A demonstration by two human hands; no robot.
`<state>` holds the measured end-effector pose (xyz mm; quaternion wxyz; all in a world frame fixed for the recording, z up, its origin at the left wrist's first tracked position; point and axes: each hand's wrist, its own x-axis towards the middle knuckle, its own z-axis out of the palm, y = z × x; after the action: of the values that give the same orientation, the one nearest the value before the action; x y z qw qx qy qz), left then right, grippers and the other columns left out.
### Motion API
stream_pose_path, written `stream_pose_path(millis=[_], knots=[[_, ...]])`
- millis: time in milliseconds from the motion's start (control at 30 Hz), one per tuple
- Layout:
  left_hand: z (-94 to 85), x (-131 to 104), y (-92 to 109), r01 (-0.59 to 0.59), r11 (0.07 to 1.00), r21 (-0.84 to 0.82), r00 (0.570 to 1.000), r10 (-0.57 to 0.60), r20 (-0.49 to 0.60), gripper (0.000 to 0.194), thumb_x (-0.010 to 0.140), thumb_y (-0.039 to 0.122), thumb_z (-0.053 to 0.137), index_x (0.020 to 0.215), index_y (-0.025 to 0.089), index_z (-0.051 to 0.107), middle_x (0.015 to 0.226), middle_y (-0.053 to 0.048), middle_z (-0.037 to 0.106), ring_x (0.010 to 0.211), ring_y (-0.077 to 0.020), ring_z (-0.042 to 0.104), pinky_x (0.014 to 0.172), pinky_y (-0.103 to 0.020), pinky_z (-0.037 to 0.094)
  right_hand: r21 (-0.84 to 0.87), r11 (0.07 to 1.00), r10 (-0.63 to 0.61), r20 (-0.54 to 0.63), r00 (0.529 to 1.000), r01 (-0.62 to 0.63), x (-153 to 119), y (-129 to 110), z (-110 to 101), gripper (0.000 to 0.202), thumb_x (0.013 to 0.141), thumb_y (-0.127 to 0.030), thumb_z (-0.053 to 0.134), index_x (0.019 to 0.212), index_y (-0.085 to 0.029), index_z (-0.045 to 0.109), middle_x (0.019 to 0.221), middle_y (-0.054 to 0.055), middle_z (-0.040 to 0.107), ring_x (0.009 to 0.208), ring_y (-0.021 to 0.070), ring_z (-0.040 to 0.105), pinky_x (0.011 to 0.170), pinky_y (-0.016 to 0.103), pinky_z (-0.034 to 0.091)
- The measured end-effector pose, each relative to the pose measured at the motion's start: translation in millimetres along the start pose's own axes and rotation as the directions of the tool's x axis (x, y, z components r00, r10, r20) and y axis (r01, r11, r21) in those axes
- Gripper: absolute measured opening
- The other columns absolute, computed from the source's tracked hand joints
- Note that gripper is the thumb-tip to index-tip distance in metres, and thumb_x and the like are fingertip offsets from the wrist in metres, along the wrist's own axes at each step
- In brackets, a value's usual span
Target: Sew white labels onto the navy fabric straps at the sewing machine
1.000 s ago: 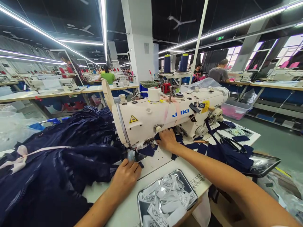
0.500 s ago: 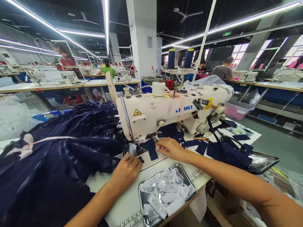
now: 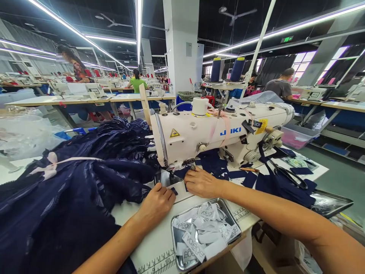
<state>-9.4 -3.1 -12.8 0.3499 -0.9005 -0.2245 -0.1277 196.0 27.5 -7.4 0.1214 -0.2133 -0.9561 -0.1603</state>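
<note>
A white sewing machine (image 3: 185, 131) stands in front of me, its presser foot (image 3: 172, 177) over the metal plate. My left hand (image 3: 159, 199) rests by the near side of that plate, fingers curled together. Whatever its fingertips pinch is hidden, and a small dark navy scrap (image 3: 174, 191) lies beside the knuckles. To the right of the foot, my right hand (image 3: 202, 183) is closed over a navy fabric piece, most of it covered by the fingers. Left of the machine, navy gathered garments (image 3: 94, 171) are heaped, tied with a pale ribbon (image 3: 52, 164).
A metal tray (image 3: 174, 253) of white printed labels (image 3: 203, 232) sits at the table's front edge. Navy scraps (image 3: 212, 161), a wooden-handled tool (image 3: 249, 169) and black scissors (image 3: 291, 175) lie to the right. Thread cones (image 3: 216, 70) stand behind; co-workers sit farther off.
My right hand has moved left toward the presser foot, covering the navy piece that lay in view. My left hand stays at the plate. The view has turned slightly left.
</note>
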Motion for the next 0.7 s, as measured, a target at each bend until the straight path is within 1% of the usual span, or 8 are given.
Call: stream_pose_path(millis=[100,167,233,333,400,467,567,700], knots=[[-1.2,-2.0,0.1,0.007,1.0,-0.01,1.0,-0.007,-0.018,0.024,0.076,0.0,0.036,0.065,0.011,0.054,0.056,-0.002,0.055,0.048,-0.0153,0.047,0.056,-0.03,0.029,0.113,0.976,0.182,0.033,0.983,-0.185,12.1,-8.7,4.9,0.011,0.08,-0.016,0.048,0.073,-0.013,0.055,0.081,0.006,0.056,0.078,0.0176,0.044,0.069,0.03,0.031],[-2.6,-4.5,0.3,0.021,1.0,-0.015,0.999,-0.022,-0.037,0.026,0.078,0.0,0.033,0.067,0.011,0.054,0.055,-0.002,0.054,0.048,-0.0146,0.046,0.056,-0.03,0.03,0.251,0.904,0.342,0.063,0.938,-0.347,21.0,-14.1,10.1,0.008,0.079,-0.015,0.049,0.073,-0.013,0.054,0.084,0.005,0.057,0.079,0.0166,0.046,0.068,0.029,0.032],[-3.7,-7.1,0.3,0.046,0.999,-0.014,0.997,-0.047,-0.063,0.027,0.08,0.0,0.031,0.07,0.01,0.055,0.054,-0.001,0.053,0.047,-0.0137,0.046,0.057,-0.029,0.031,0.379,0.8,0.46,0.112,0.881,-0.466,28.7,-18.1,14.5,0.011,0.078,-0.013,0.05,0.068,-0.014,0.052,0.085,0.004,0.057,0.079,0.0157,0.047,0.069,0.028,0.033],[-4.3,-9.2,0.2,0.083,0.996,-0.012,0.992,-0.084,-0.098,0.026,0.081,0.001,0.032,0.074,0.008,0.056,0.053,-0.001,0.052,0.048,-0.0123,0.045,0.057,-0.029,0.031,0.497,0.658,0.559,0.18,0.809,-0.566,35.3,-21.2,18.4,0.016,0.077,-0.011,0.053,0.061,-0.014,0.048,0.083,0.002,0.057,0.081,0.0155,0.048,0.072,0.028,0.033],[-4.3,-8.9,0.1,0.089,0.996,-0.016,0.99,-0.09,-0.105,0.026,0.082,0.002,0.032,0.076,0.008,0.056,0.053,0.0,0.052,0.048,-0.0118,0.044,0.057,-0.029,0.031,0.531,0.613,0.585,0.194,0.787,-0.586,36.1,-21.4,19.7,0.019,0.076,-0.011,0.053,0.059,-0.014,0.047,0.082,0.002,0.057,0.081,0.0154,0.048,0.073,0.029,0.033],[-4.4,-8.1,-0.1,0.081,0.996,-0.031,0.99,-0.084,-0.112,0.027,0.083,0.002,0.03,0.076,0.008,0.056,0.053,0.0,0.052,0.048,-0.0117,0.044,0.056,-0.029,0.031,0.533,0.622,0.579,0.18,0.795,-0.573,35.0,-20.6,19.8,0.018,0.076,-0.011,0.053,0.059,-0.015,0.047,0.081,0.002,0.057,0.081,0.0154,0.048,0.074,0.028,0.034],[-4.7,-7.2,-1.3,0.056,0.993,-0.101,0.993,-0.066,-0.101,0.031,0.085,0.004,0.027,0.076,0.01,0.056,0.057,-0.001,0.053,0.051,-0.0123,0.045,0.056,-0.029,0.031,0.489,0.693,0.531,0.152,0.834,-0.53,32.8,-18.9,17.1,0.014,0.077,-0.012,0.051,0.063,-0.014,0.05,0.081,0.004,0.056,0.08,0.016,0.048,0.073,0.028,0.036],[-3.0,-6.4,-3.8,0.034,0.973,-0.227,0.997,-0.049,-0.061,0.033,0.087,0.008,0.026,0.074,0.013,0.056,0.077,-0.005,0.061,0.059,-0.0128,0.048,0.057,-0.029,0.03,0.389,0.78,0.468,0.156,0.87,-0.49,33.4,-18.4,10.5,0.01,0.077,-0.011,0.049,0.07,-0.013,0.055,0.082,0.006,0.056,0.078,0.017,0.048,0.072,0.028,0.038]])
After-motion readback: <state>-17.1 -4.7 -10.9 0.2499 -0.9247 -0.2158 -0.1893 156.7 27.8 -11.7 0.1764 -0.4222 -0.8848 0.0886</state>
